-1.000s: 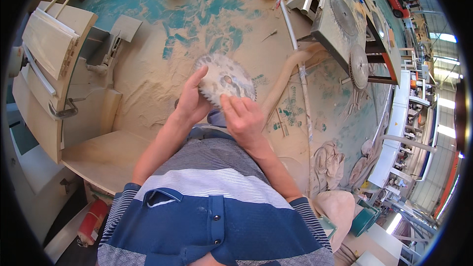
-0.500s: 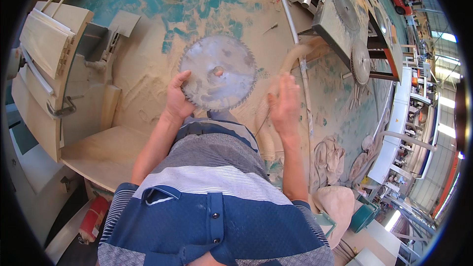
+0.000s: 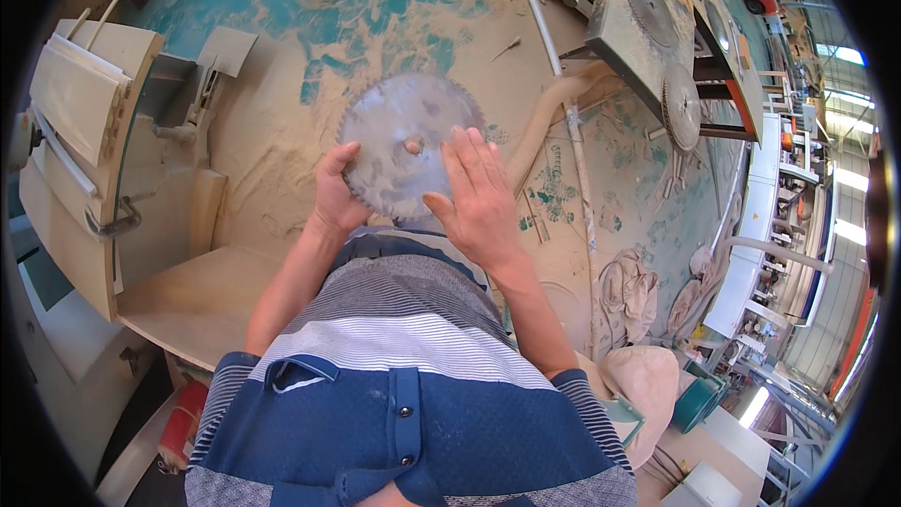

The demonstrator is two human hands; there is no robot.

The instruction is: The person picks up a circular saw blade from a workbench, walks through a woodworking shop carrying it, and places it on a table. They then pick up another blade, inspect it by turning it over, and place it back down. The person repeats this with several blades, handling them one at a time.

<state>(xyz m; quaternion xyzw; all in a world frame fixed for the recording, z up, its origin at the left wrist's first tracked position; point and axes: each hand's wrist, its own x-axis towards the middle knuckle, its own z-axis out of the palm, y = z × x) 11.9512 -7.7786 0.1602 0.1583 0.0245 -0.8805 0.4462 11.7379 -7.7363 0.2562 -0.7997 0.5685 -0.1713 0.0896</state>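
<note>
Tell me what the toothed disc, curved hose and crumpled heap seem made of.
Toothed disc: likely steel, blotchy grey with a faint sheen. Curved hose: perhaps flexible plastic, matte tan, ribs showing. Crumpled heap: probably cloth, matte and dusty-looking, in soft folds; fibre unclear.

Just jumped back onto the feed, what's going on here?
A person is handling a round, toothed saw blade. The left hand holds it by its left edge, while the right hand is spread over its right side; whether that palm touches isn't clear. Off to the right, a similar disc lies on a bench.
</note>
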